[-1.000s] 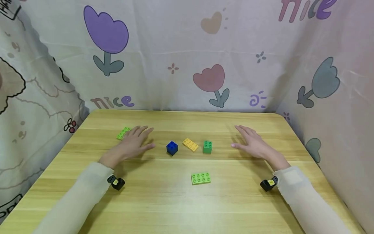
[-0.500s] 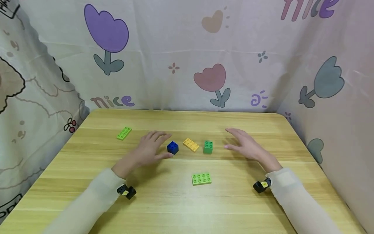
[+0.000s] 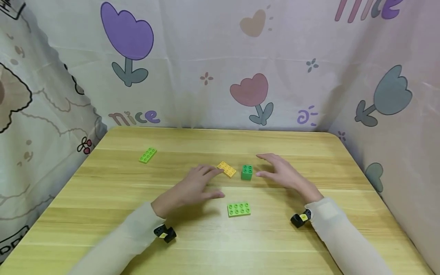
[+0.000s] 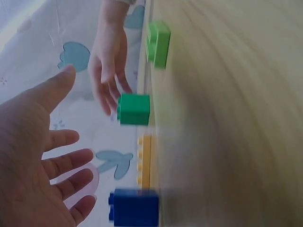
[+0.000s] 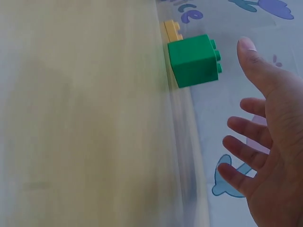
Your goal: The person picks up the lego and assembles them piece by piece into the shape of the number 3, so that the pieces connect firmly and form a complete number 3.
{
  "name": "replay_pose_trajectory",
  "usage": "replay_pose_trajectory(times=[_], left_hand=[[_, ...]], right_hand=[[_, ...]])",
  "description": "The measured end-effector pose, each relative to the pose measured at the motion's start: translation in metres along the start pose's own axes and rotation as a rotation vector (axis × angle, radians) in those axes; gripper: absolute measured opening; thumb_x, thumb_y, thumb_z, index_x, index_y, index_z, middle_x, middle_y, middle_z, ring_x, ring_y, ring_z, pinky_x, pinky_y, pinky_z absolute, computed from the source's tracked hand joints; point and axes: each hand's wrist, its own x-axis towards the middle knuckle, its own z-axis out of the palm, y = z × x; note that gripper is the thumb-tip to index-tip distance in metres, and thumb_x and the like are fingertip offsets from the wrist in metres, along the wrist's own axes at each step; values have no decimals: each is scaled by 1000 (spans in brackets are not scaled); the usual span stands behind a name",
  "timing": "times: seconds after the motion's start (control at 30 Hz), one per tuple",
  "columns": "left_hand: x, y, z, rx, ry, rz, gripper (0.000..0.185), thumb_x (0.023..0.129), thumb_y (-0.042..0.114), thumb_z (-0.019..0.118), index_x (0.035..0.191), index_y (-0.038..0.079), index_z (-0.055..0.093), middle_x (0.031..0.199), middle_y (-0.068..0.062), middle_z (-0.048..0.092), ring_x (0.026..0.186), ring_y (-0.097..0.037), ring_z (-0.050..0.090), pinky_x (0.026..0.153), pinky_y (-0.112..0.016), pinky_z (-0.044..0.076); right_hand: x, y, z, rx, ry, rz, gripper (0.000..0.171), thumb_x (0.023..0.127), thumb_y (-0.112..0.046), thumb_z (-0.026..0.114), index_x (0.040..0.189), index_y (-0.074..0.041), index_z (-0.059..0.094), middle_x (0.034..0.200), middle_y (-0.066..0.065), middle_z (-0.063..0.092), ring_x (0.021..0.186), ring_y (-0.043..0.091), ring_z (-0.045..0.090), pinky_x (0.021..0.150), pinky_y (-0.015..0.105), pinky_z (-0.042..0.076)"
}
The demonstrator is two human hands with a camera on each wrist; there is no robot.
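My left hand (image 3: 195,186) hovers left of the yellow brick (image 3: 227,169), spread and holding nothing. It hides the blue brick (image 4: 136,208) from the head view; the left wrist view shows that brick standing on the table beyond the fingers. Just right of the dark green brick (image 3: 246,172) is my right hand (image 3: 283,173), thumb and fingers apart with nothing between them. In the right wrist view the dark green brick (image 5: 194,60) stands apart from the thumb. A light green flat brick (image 3: 238,209) lies nearer the front, right of my left thumb.
Another light green brick (image 3: 148,155) lies at the back left of the wooden table (image 3: 206,248). A printed cloth (image 3: 185,76) hangs behind the table's back edge and along its sides. Each wrist carries a small black camera (image 3: 165,233).
My left hand has moved right, away from the back-left light green brick and in front of the blue one. My right hand has shifted left, closer to the dark green brick.
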Motion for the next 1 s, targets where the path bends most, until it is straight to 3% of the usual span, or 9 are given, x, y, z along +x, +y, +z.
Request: replay_pose_trajectory(times=[0.13,0.33,0.77,1.0], left_hand=[[4,9,8,-30,-18,32,75,89,62,59,145,14,47,138,-8,51,128,-28,43,106,-50,34],[5,18,18,-82,-99,16,74,88,64,57,144,17,48,141,-5,49,132,-25,42,107,-49,35],[6,30,35,-94,-219,62,68,88,62,60,139,17,53,131,1,56,122,-17,51,101,-38,42],[7,32,45,-96,-204,95,65,87,60,63,136,18,55,126,4,57,117,-14,51,100,-34,42]], right_hand=[[4,-4,6,47,-7,4,72,89,-52,66,145,-12,47,145,10,48,130,31,46,107,51,34],[9,-9,13,82,-12,-10,69,88,-53,67,140,-11,53,136,7,56,120,26,53,100,48,43],[16,-17,23,143,-30,-42,58,87,-39,73,134,-8,57,120,5,61,107,23,59,91,41,50],[20,-18,26,143,-36,-59,53,87,-35,75,130,-8,60,113,2,61,99,18,58,88,36,51]])
